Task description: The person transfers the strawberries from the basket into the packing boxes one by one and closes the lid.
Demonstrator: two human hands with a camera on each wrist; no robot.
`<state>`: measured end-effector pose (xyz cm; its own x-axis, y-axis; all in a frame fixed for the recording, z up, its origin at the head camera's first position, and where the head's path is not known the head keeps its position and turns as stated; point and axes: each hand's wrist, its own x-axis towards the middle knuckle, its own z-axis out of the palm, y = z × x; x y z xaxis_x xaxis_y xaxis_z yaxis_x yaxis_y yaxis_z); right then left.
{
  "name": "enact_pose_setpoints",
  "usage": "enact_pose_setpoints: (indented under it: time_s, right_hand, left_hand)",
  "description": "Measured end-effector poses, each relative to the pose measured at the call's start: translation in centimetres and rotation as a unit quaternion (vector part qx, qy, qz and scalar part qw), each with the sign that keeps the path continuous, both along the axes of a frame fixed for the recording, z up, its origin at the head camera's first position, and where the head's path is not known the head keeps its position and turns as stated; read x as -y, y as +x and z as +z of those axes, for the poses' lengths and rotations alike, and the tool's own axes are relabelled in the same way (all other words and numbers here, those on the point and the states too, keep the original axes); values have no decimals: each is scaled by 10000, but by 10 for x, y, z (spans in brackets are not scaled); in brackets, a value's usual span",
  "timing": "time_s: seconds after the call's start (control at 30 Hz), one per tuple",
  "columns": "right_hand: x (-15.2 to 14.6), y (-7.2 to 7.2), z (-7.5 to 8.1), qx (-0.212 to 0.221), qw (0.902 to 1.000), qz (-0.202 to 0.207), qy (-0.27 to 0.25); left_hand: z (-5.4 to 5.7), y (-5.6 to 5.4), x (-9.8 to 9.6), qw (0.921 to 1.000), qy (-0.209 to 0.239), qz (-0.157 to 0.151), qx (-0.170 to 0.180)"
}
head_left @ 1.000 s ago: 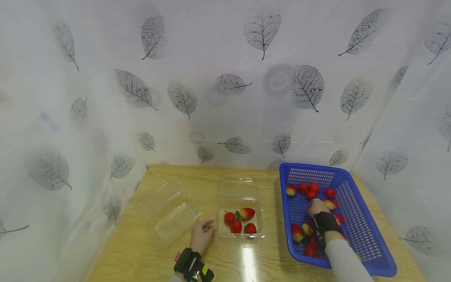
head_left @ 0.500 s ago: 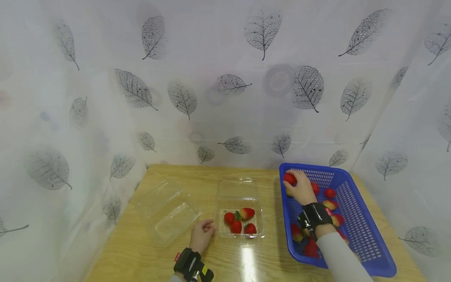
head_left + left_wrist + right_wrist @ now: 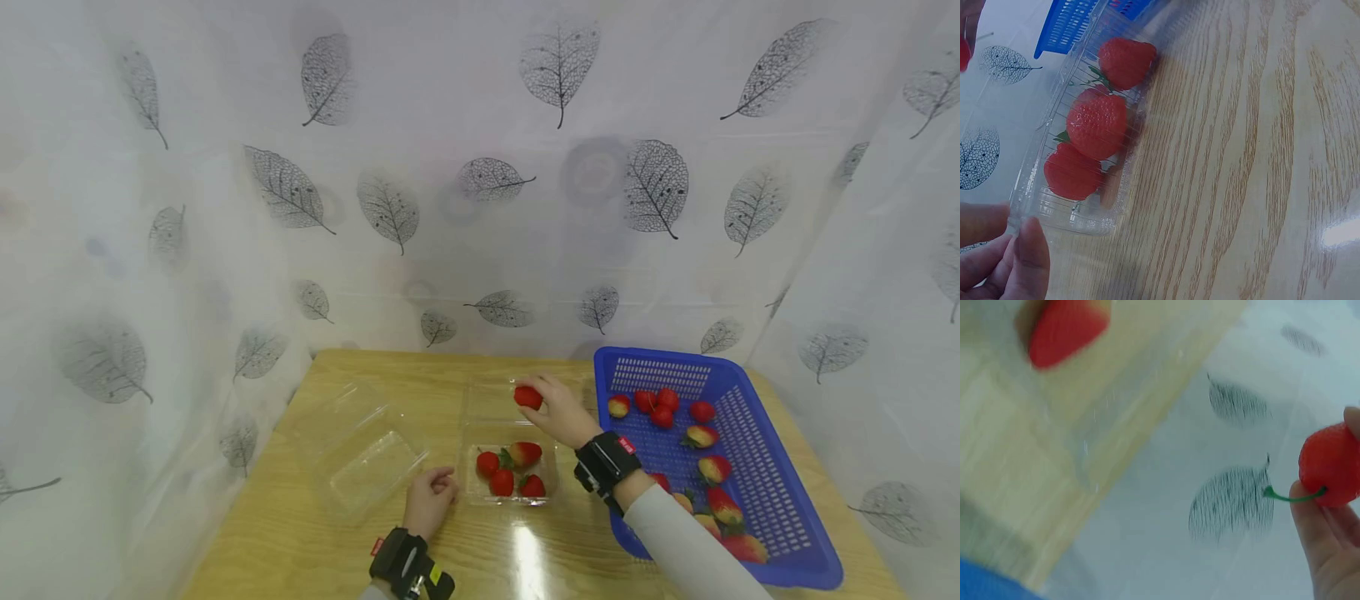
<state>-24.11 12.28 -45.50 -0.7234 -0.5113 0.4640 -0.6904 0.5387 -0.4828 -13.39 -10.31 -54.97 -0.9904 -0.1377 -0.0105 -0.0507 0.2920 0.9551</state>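
From the clear box (image 3: pixel 487 433), the work looks partly done: four strawberries (image 3: pixel 502 482) lie inside it. A fifth strawberry (image 3: pixel 527 397), not yet placed, is pinched in the fingers of the right hand (image 3: pixel 564 412), above the open lid near twelve o'clock. The left hand (image 3: pixel 429 504), at eight o'clock, pinches the box's corner between finger and thumb. At three o'clock, one blue basket (image 3: pixel 813 517) holds at least eleven more; the arm may hide others. A second box (image 3: pixel 375 467) lies at nine o'clock on the desk (image 3: pixel 480 567).
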Motion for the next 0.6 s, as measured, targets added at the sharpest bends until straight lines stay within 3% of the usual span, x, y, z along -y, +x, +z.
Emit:
enact_pose_setpoints:
  time_s: [0.17,0.33,0.6]
  right_hand:
    - [25,7,-19,233,9941,482,942]
    - [43,13,-34,751,9824,1079,1326]
    - [57,18,-59,1422,9493,1262,2504]
  left_hand:
    - [-1,0,0,9999,8,-67,-111]
    - [-2,-1,1,10000,35,-88,-32]
    - [-1,-2,1,9999,102,-105,61]
